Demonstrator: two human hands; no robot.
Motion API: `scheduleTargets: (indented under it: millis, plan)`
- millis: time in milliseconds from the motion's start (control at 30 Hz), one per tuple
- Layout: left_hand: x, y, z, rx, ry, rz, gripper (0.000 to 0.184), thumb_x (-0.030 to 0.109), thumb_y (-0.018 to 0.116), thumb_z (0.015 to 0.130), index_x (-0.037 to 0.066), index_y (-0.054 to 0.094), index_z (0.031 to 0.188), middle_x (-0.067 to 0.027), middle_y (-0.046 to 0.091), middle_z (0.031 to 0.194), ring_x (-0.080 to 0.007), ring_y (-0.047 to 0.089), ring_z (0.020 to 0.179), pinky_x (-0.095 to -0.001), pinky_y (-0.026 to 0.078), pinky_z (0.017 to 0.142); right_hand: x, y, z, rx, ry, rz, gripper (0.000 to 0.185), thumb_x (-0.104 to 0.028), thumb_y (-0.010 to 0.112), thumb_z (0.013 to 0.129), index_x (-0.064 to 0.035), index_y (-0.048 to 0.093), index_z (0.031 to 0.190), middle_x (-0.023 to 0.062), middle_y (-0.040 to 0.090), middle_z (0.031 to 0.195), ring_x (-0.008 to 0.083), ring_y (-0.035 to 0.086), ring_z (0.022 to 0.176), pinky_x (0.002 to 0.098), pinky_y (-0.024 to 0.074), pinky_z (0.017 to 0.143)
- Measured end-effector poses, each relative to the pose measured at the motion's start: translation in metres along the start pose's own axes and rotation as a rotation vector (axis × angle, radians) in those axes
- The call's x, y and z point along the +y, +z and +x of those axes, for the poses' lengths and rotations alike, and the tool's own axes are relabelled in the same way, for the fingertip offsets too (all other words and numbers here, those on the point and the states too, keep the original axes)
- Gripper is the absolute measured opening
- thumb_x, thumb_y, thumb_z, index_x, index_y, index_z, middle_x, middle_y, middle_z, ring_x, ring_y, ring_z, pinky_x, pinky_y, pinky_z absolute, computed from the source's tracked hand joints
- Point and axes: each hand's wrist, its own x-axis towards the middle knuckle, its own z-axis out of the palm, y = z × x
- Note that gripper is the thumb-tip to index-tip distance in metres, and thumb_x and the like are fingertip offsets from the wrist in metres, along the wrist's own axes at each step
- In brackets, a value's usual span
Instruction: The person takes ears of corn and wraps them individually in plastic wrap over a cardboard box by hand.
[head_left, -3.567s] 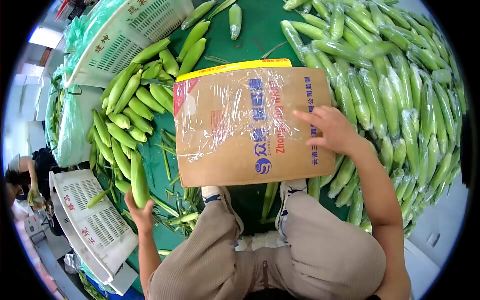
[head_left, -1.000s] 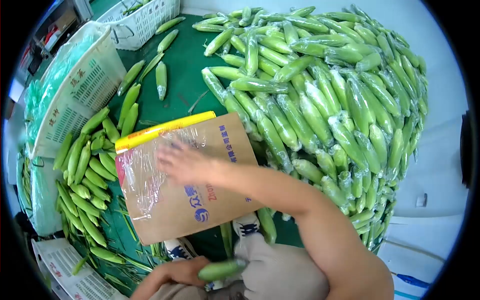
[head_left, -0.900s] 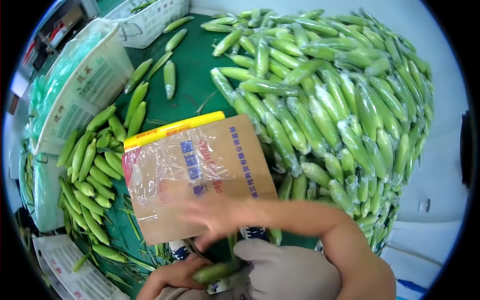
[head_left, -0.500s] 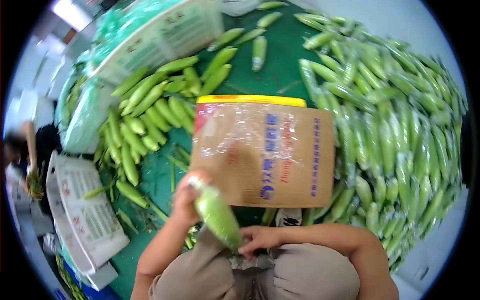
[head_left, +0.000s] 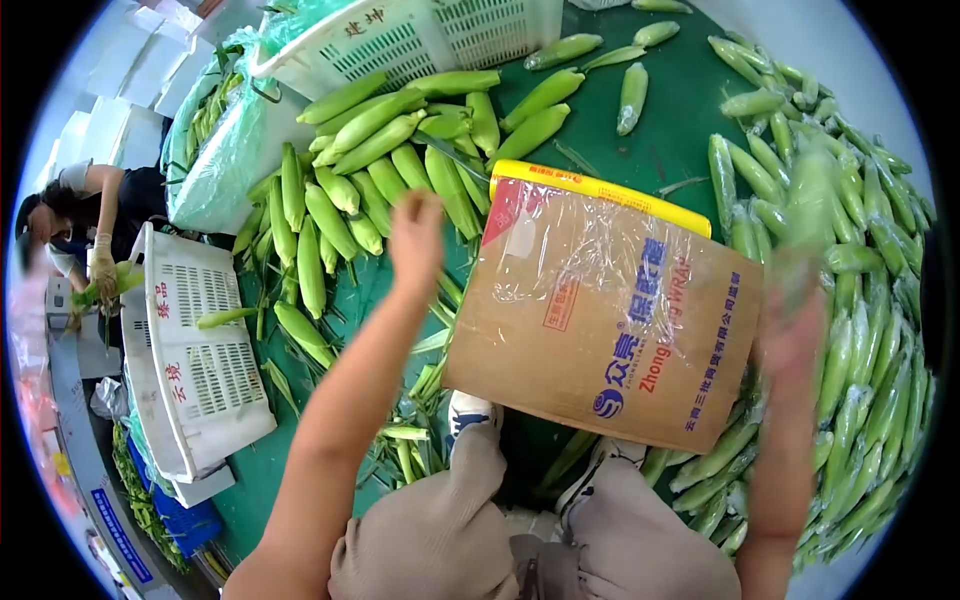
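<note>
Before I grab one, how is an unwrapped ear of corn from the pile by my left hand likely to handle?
An ear of corn probably feels stiff, since those in the pile look plump and fairly straight. It may roll if nudged, being rounded and tapered. Lifting one could also make others shift, as they lie heaped against each other.

The brown rectangular box (head_left: 600, 345) is matt cardboard under crinkled, glossy clear plastic film (head_left: 530, 245), the long yellow strip (head_left: 612, 196) smooth and shiny. Unwrapped green corn cobs (head_left: 330, 218) have smooth, satiny husks; film-wrapped green cobs (head_left: 836, 375) gleam. The white slotted crate (head_left: 205, 345) is plastic, the beige trousers (head_left: 430, 520) ribbed matt cloth.
</note>
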Motion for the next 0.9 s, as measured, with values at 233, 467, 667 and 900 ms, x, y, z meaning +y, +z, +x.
scheduleTargets:
  millis: [233,467,667,900]
  plan:
    - [-0.111,-0.015,0.138,-0.008,-0.31,0.432,0.099,0.059,0.073,0.089,0.004,0.031,0.16,-0.0269,0.06,0.142,-0.0406,0.062,0.127,-0.0465,0.047,0.107,0.188,-0.101,0.158,0.496,0.818,1.269,0.054,-0.03,0.052,0.111,0.0013,0.041,0.153,0.015,0.055,0.143,0.0202,0.057,0.127,0.0381,0.0502,0.107]
    - [-0.119,-0.049,0.138,0.094,-0.808,-0.759,0.029,0.024,0.076,0.088,0.003,0.06,0.101,-0.0112,0.056,0.077,-0.0222,0.052,0.059,-0.0304,0.047,0.055,0.047,0.001,-0.049,-0.49,0.685,0.871,0.047,-0.019,0.073,0.096,-0.0066,0.06,0.14,0.0038,0.067,0.103,0.0136,0.065,0.095,0.0305,0.054,0.083]
    - [-0.004,-0.088,-0.031,-0.531,-0.375,-0.794,0.078,-0.003,0.05,0.065,0.003,0.049,0.143,-0.0212,0.056,0.142,-0.0318,0.065,0.106,-0.0382,0.061,0.087,-0.001,-0.016,-0.055,-0.642,0.001,0.31,0.067,-0.019,0.082,0.082,-0.0215,0.059,0.145,0.0095,0.061,0.105,0.0293,0.064,0.089,0.038,0.0546,0.078]
    - [0.13,0.027,-0.074,-0.65,0.611,0.465,0.076,0.029,0.082,0.078,0.014,0.053,0.146,-0.0168,0.064,0.134,-0.0353,0.066,0.113,-0.0436,0.055,0.093,-0.026,0.033,-0.041,-0.59,-0.301,0.149,0.044,-0.024,0.076,0.085,-0.0263,0.071,0.128,0.0036,0.054,0.081,0.0258,0.062,0.078,0.0412,0.0518,0.068]
